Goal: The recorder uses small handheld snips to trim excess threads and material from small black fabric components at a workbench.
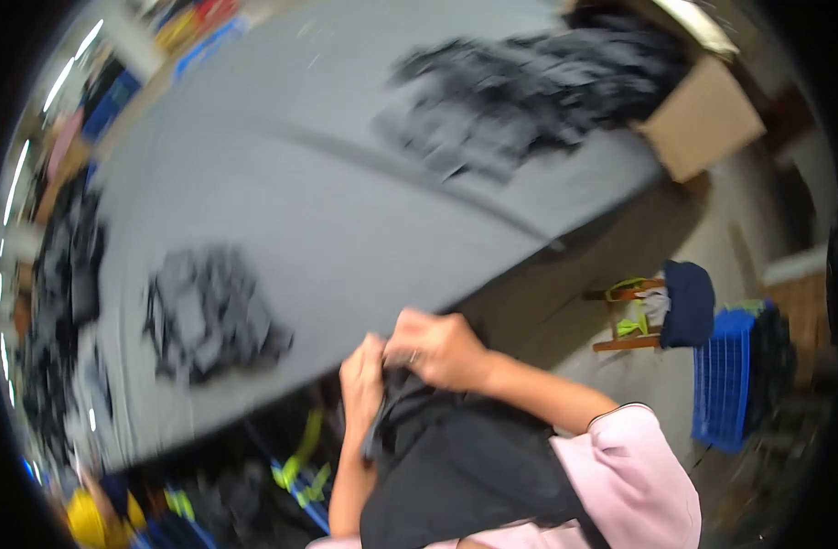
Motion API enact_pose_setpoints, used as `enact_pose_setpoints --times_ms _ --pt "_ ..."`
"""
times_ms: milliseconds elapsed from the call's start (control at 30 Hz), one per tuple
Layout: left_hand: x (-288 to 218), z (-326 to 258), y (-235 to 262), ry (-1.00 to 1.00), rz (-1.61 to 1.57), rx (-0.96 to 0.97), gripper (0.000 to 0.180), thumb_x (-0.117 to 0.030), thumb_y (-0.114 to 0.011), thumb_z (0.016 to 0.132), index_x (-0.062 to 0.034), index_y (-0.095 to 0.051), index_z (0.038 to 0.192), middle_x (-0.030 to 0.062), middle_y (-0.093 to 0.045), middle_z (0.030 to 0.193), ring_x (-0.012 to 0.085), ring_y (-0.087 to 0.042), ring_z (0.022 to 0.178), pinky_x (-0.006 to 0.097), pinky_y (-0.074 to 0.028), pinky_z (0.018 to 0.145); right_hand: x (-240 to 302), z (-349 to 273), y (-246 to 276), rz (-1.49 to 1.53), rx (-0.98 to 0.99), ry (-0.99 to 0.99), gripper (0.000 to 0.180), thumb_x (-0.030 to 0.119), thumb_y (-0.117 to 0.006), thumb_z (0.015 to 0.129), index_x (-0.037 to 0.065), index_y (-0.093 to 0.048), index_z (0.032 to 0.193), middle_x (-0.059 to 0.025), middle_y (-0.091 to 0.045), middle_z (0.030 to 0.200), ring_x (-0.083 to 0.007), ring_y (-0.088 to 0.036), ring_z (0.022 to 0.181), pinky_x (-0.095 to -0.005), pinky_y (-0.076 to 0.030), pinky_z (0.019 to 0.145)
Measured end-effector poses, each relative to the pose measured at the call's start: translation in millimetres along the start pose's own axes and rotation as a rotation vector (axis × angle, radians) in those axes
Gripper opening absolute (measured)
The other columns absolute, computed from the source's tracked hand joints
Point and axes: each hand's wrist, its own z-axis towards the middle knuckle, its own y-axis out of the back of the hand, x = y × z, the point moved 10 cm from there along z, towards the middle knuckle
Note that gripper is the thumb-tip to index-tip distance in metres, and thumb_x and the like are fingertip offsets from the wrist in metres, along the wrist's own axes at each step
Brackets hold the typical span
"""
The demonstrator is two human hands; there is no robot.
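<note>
Just off the table's near edge, my two hands meet in front of my black apron (465,467). My right hand (445,352) is closed, its fingers bent and pinched toward the left one. Beside it my left hand (360,389) is closed too. Dark grey cloth (399,389) hangs below the fingers, gripped between both hands; its lower part blends with the apron. Left of the hands, a small heap of dark grey fabric pieces (209,316) lies on the table.
A grey-covered table (309,238) fills the middle. On its far right lies a larger fabric heap (529,91) beside a cardboard box (703,119). At right stand a wooden stool (629,343) with a dark blue cover and a blue crate (723,380). Dark fabric (67,284) lines the left.
</note>
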Motion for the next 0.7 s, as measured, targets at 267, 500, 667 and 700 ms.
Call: enact_pose_setpoints --times_ms 267,500,667,700 --pt "54.6 -10.6 20.6 0.263 -0.193 -0.049 0.054 -0.043 -0.039 0.098 0.0016 -0.061 0.079 -0.0007 -0.052 0.066 0.0074 -0.044 0.065 0.024 -0.038 0.06 -59.0 -13.7 -19.0 0.631 -0.036 -0.618 0.008 0.009 -0.061 0.086 0.002 -0.057 0.088 0.0002 -0.056 0.076 -0.0052 -0.051 0.068 -0.0235 -0.042 0.061" --pt "53.3 -10.1 13.0 0.248 -0.181 -0.003 0.056 -0.044 -0.033 0.099 0.0011 -0.059 0.078 0.0004 -0.05 0.065 0.0087 -0.043 0.063 0.025 -0.038 0.06 -2.6 -7.6 -6.1 -0.17 0.227 -0.107 0.031 0.002 -0.068 0.069 0.006 -0.062 0.1 -0.0082 -0.056 0.085 -0.0193 -0.058 0.067 -0.0288 -0.046 0.058" --pt "52.5 -11.9 10.4 0.241 -0.16 0.003 0.055 -0.043 -0.034 0.099 0.0015 -0.058 0.078 0.0001 -0.05 0.064 0.0087 -0.043 0.063 0.025 -0.038 0.059 13.7 -9.2 -8.7 -0.311 0.301 0.008 0.035 0.005 -0.072 0.065 0.008 -0.063 0.099 -0.0048 -0.055 0.081 -0.0206 -0.057 0.062 -0.0308 -0.045 0.054" --pt "52.7 -12.3 10.0 0.243 -0.16 0.004 0.055 -0.043 -0.034 0.099 0.0015 -0.058 0.078 0.0001 -0.05 0.064 0.0087 -0.043 0.063 0.025 -0.038 0.059 13.5 -8.4 -8.7 -0.311 0.302 0.007 0.035 0.005 -0.072 0.065 0.008 -0.063 0.099 -0.0048 -0.055 0.081 -0.0206 -0.057 0.062 -0.0308 -0.045 0.054"
